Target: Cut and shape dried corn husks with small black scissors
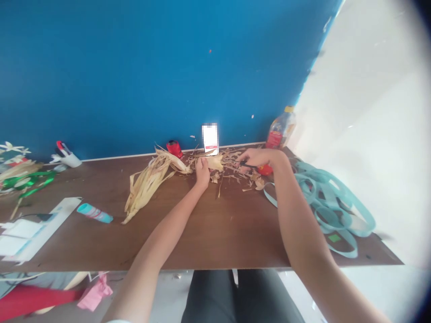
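Note:
Above the far part of the table, my left hand (202, 172) is closed on a piece of pale dried corn husk (215, 162). My right hand (257, 158) grips dark-handled scissors (247, 165), their blades toward the husk; whether the blades touch it is unclear. Brown husk scraps (235, 172) are scattered beneath and between both hands. To the left of my left hand lies a long bundle of dried husks (146, 190). Something red (265, 170) shows just below my right hand, partly covered.
A lit phone (211, 138) leans on the blue wall beside a red object (174, 148). At right are a plastic bottle (281, 128) and tangled teal ribbon (332, 202). A blue tube (94, 213), power strip (50, 229) and white pen cup (71, 159) occupy the left.

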Tool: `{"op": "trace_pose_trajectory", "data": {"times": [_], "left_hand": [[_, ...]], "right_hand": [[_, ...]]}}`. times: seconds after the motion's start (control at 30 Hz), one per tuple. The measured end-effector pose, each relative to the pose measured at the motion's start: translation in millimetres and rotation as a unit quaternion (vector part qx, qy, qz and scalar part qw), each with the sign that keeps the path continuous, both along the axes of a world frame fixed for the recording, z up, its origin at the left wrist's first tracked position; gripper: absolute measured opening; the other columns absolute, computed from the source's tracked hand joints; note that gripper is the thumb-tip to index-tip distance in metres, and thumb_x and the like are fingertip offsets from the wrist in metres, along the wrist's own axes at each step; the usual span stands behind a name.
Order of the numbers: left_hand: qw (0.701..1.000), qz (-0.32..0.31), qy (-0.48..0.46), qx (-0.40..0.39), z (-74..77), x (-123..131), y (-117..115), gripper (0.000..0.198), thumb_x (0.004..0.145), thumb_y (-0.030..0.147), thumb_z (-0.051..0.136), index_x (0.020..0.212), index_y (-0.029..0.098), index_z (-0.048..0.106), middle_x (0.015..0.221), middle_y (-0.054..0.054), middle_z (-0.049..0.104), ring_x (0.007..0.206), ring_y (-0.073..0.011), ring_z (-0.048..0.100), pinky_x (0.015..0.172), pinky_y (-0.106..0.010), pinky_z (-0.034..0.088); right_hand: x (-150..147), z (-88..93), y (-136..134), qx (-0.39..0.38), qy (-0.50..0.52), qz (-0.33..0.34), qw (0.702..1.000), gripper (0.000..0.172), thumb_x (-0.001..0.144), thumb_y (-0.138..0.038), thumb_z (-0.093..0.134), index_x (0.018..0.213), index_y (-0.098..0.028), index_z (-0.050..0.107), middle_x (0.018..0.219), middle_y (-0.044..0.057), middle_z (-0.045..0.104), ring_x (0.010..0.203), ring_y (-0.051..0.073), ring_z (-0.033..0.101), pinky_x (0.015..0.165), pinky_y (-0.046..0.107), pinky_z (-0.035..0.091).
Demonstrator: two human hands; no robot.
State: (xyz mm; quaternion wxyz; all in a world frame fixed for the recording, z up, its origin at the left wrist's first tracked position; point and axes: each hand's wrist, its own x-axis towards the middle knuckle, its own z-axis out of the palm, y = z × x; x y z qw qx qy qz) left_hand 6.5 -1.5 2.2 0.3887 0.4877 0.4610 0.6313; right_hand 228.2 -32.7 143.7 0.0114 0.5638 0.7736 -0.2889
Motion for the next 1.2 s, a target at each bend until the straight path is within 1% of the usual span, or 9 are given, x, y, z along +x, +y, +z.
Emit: {"op": "trace_pose_trajectory", "data": {"times": [0.1,0.23,0.37,0.47,0.6,0.73,0.93,1.07,1.2], "left_hand": [[0.996,-0.001,0.085,0.040,-1.2,-1,-1,0.041,0.093,0.057,0.039,0.077,0.020,0.044,0.064,0.002,0.043,0.055,-0.0109,0.044,0.053,-0.024,0.037],[0.979,0.009,0.183,0.087,3.6,-1,-5,0.041,0.095,0.053,0.038,0.072,0.020,0.043,0.065,0.001,0.044,0.063,-0.0133,0.044,0.063,-0.026,0.035],[0.971,-0.029,0.223,0.085,10.1,-1,-11,0.039,0.096,0.050,0.036,0.074,0.020,0.046,0.067,0.000,0.047,0.066,-0.0145,0.045,0.065,-0.027,0.034],[0.969,-0.033,0.234,0.075,11.3,-1,-11,0.038,0.097,0.049,0.035,0.076,0.020,0.047,0.067,0.000,0.048,0.067,-0.0151,0.047,0.065,-0.027,0.034],[0.968,-0.025,0.237,0.078,10.7,-1,-11,0.038,0.097,0.048,0.035,0.076,0.019,0.048,0.068,0.000,0.048,0.068,-0.0153,0.048,0.066,-0.027,0.034],[0.968,-0.026,0.235,0.084,10.7,-1,-11,0.037,0.097,0.047,0.035,0.076,0.019,0.048,0.069,0.000,0.048,0.069,-0.0148,0.047,0.067,-0.027,0.034],[0.970,-0.034,0.228,0.072,9.5,-2,-10,0.035,0.097,0.046,0.037,0.075,0.020,0.047,0.067,0.001,0.048,0.068,-0.0146,0.047,0.067,-0.026,0.034],[0.978,-0.036,0.189,0.077,8.2,-3,-8,0.033,0.094,0.047,0.044,0.077,0.020,0.048,0.067,0.001,0.049,0.065,-0.0133,0.048,0.063,-0.025,0.037],[0.993,-0.043,0.103,0.044,5.3,-2,-5,0.031,0.088,0.049,0.054,0.079,0.019,0.047,0.066,0.003,0.047,0.056,-0.0107,0.048,0.054,-0.023,0.038]], "right_hand": [[2,2.9,-2,-0.027,-0.004,-0.013,1.000,0.037,0.063,-0.035,0.074,0.099,-0.027,0.074,0.101,0.002,0.071,0.080,0.021,0.065,0.066,0.028,0.050],[5,-4.7,4,-0.044,-0.012,-0.021,0.999,0.038,0.059,-0.035,0.076,0.097,-0.026,0.075,0.095,0.003,0.072,0.075,0.022,0.065,0.062,0.030,0.050],[7,-12.7,11,-0.068,-0.003,-0.012,0.998,0.039,0.059,-0.038,0.077,0.096,-0.027,0.075,0.081,0.004,0.070,0.068,0.021,0.063,0.055,0.029,0.047],[6,-15.9,13,-0.086,0.002,-0.002,0.996,0.035,0.060,-0.039,0.077,0.094,-0.029,0.075,0.073,0.003,0.067,0.062,0.018,0.060,0.051,0.028,0.044],[6,-18.9,15,-0.112,0.005,0.016,0.994,0.036,0.060,-0.041,0.079,0.093,-0.027,0.074,0.063,0.001,0.062,0.055,0.015,0.054,0.051,0.026,0.043],[7,-20.9,17,-0.136,0.022,0.031,0.990,0.040,0.059,-0.041,0.081,0.094,-0.024,0.071,0.061,-0.001,0.062,0.052,0.012,0.051,0.051,0.024,0.041],[5,-22.1,14,-0.148,0.043,0.024,0.988,0.039,0.060,-0.034,0.081,0.088,-0.010,0.067,0.059,0.003,0.061,0.050,0.010,0.049,0.050,0.023,0.038],[4,-23.2,14,-0.140,0.057,0.004,0.989,0.033,0.061,-0.028,0.077,0.091,-0.017,0.068,0.063,0.002,0.065,0.051,0.010,0.049,0.051,0.023,0.041],[5,-23.4,14,-0.127,0.043,-0.016,0.991,0.031,0.061,-0.025,0.073,0.092,-0.024,0.070,0.066,0.000,0.066,0.052,0.012,0.051,0.051,0.023,0.043]]}}
